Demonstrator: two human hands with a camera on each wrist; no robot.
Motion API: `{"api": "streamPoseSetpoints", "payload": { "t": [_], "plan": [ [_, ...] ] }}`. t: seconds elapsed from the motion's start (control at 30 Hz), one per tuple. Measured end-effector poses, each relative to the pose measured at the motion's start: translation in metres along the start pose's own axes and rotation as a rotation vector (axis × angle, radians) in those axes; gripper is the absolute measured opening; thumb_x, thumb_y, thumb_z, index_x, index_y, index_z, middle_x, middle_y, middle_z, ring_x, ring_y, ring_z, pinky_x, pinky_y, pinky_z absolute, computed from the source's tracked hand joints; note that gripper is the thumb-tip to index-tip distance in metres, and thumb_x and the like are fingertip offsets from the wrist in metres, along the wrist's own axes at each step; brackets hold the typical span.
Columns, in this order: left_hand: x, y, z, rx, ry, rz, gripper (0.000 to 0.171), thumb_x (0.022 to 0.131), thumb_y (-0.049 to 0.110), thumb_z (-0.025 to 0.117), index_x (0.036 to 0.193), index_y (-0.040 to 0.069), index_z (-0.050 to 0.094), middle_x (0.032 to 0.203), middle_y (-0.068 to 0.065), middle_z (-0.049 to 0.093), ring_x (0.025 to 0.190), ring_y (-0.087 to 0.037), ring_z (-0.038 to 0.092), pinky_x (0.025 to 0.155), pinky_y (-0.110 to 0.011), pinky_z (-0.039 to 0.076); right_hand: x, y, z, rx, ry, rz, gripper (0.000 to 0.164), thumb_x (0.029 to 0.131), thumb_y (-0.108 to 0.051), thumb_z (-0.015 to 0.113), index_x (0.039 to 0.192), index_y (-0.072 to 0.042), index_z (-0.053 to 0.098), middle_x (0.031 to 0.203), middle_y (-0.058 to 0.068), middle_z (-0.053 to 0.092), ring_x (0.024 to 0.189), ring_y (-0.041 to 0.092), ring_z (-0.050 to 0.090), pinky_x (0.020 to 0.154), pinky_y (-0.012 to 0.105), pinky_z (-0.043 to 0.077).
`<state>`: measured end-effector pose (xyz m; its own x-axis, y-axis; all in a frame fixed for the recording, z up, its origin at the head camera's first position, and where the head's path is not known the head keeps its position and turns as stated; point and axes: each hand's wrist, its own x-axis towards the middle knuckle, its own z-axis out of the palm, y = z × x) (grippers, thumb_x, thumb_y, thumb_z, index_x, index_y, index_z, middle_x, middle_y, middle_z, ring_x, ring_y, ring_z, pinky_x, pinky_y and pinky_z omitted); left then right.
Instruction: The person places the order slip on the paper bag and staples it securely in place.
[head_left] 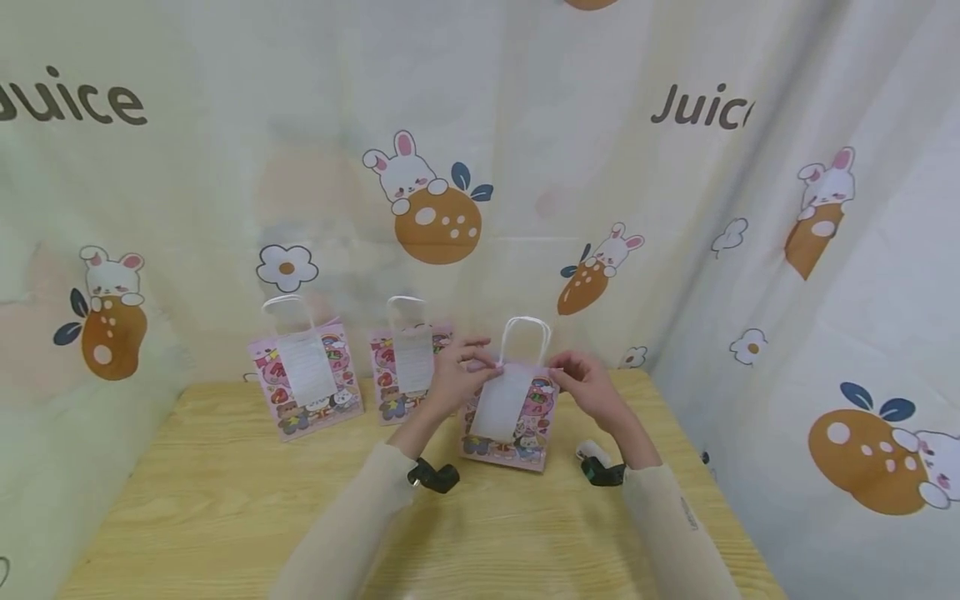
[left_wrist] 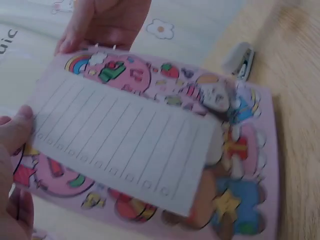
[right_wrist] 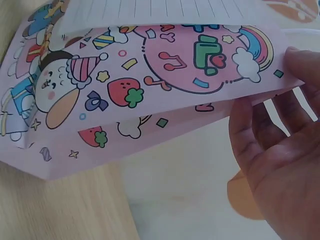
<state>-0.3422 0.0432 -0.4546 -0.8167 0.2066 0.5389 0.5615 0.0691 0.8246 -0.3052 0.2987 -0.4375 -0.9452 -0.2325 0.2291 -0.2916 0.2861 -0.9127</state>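
Bag (head_left: 542, 408) lies between the two hands, below and in line with both; neither is nearer, as each touches its top rim. Long axis runs roughly upright, top leaning slightly right. Left hand (head_left: 459, 375) pinches the upper left rim, thumb at the top end of the lined sheet (head_left: 501, 406) on the bag's front. Right hand (head_left: 588, 387) pinches the upper right corner, thumb in front. Handle (head_left: 526, 329) rises between them. Base contact with desk (head_left: 262, 517): cannot tell.

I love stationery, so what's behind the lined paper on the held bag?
The pink bag: cartoons show around the lined paper, but whatever it covers is hidden.
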Motion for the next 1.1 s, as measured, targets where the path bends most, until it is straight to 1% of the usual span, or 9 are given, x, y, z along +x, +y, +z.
{"api": "streamPoseSetpoints", "payload": {
  "t": [0.13, 0.23, 0.3, 0.47, 0.6, 0.73, 0.87, 0.97, 1.1],
  "plan": [
    [-0.010, 0.003, -0.010, 0.018, -0.021, -0.012, 0.018, 0.074, 0.008, 0.085, 0.073, 0.007, 0.067, 0.110, -0.010, 0.064, 0.096, -0.022, 0.060, 0.077, -0.028, 0.055, -0.008, -0.006, 0.009, -0.002, -0.016, -0.011, 0.015, 0.099, -0.002, 0.053, 0.107, 0.008, 0.060, 0.100, 0.023, 0.063, 0.087, 0.034, 0.060, 0.075, 0.034, 0.054],
    [-0.018, 0.004, -0.018, 0.016, -0.045, -0.016, 0.019, 0.076, 0.011, 0.084, 0.081, 0.007, 0.067, 0.096, -0.008, 0.066, 0.080, -0.021, 0.062, 0.070, -0.029, 0.054, -0.013, -0.009, 0.019, -0.010, -0.002, -0.030, 0.014, 0.099, -0.003, 0.054, 0.106, 0.007, 0.060, 0.098, 0.020, 0.063, 0.086, 0.030, 0.060, 0.073, 0.028, 0.052],
    [-0.023, 0.005, -0.022, 0.016, -0.051, -0.028, 0.021, 0.077, 0.013, 0.084, 0.087, 0.007, 0.067, 0.089, -0.005, 0.066, 0.075, -0.018, 0.061, 0.066, -0.029, 0.053, -0.016, -0.010, 0.026, -0.011, 0.016, -0.051, 0.012, 0.098, -0.005, 0.056, 0.105, 0.005, 0.061, 0.097, 0.018, 0.063, 0.086, 0.026, 0.060, 0.073, 0.027, 0.051],
    [-0.032, 0.006, -0.030, 0.034, -0.044, -0.051, 0.023, 0.077, 0.015, 0.084, 0.092, 0.009, 0.068, 0.088, 0.002, 0.066, 0.077, -0.016, 0.061, 0.066, -0.028, 0.052, -0.016, -0.011, 0.052, -0.130, 0.047, -0.110, 0.022, 0.087, -0.018, 0.075, 0.103, -0.007, 0.065, 0.095, 0.007, 0.066, 0.082, 0.019, 0.061, 0.068, 0.029, 0.053],
    [-0.039, 0.009, -0.038, 0.043, -0.051, -0.074, 0.024, 0.078, 0.018, 0.084, 0.096, 0.010, 0.069, 0.094, 0.000, 0.066, 0.085, -0.017, 0.063, 0.072, -0.031, 0.054, -0.014, -0.016, 0.073, -0.258, 0.095, -0.173, 0.021, 0.080, -0.024, 0.082, 0.091, -0.013, 0.068, 0.082, 0.001, 0.068, 0.064, 0.016, 0.060, 0.054, 0.030, 0.052],
    [-0.049, 0.011, -0.052, 0.060, -0.071, -0.156, 0.028, 0.079, 0.025, 0.083, 0.101, 0.013, 0.071, 0.099, 0.000, 0.067, 0.087, -0.016, 0.065, 0.074, -0.033, 0.055, -0.010, -0.019, 0.089, -0.272, 0.123, -0.209, 0.013, 0.084, -0.019, 0.079, 0.078, -0.013, 0.069, 0.072, -0.002, 0.068, 0.054, 0.013, 0.056, 0.047, 0.028, 0.048],
    [-0.056, 0.013, -0.069, 0.116, -0.082, -0.215, 0.027, 0.078, 0.032, 0.083, 0.099, 0.016, 0.074, 0.096, 0.001, 0.069, 0.081, -0.015, 0.067, 0.068, -0.033, 0.056, -0.007, -0.024, 0.100, -0.252, 0.056, -0.194, 0.012, 0.088, -0.020, 0.075, 0.080, -0.012, 0.072, 0.072, -0.001, 0.070, 0.054, 0.014, 0.059, 0.048, 0.028, 0.049],
    [-0.061, 0.013, -0.080, 0.158, -0.066, -0.211, 0.027, 0.076, 0.033, 0.084, 0.095, 0.016, 0.075, 0.090, 0.003, 0.070, 0.077, -0.014, 0.067, 0.066, -0.032, 0.056, -0.004, -0.029, 0.108, -0.255, 0.014, -0.191, 0.014, 0.090, -0.023, 0.072, 0.082, -0.012, 0.073, 0.071, 0.001, 0.070, 0.054, 0.017, 0.061, 0.048, 0.029, 0.050],
    [-0.066, 0.014, -0.095, 0.179, -0.055, -0.203, 0.025, 0.076, 0.031, 0.085, 0.092, 0.013, 0.076, 0.086, 0.002, 0.071, 0.074, -0.014, 0.067, 0.066, -0.032, 0.056, 0.001, -0.032, 0.121, -0.307, -0.009, -0.248, 0.017, 0.092, -0.024, 0.070, 0.079, -0.013, 0.072, 0.065, 0.000, 0.069, 0.048, 0.011, 0.053, 0.043, 0.026, 0.046]
  ]
}}
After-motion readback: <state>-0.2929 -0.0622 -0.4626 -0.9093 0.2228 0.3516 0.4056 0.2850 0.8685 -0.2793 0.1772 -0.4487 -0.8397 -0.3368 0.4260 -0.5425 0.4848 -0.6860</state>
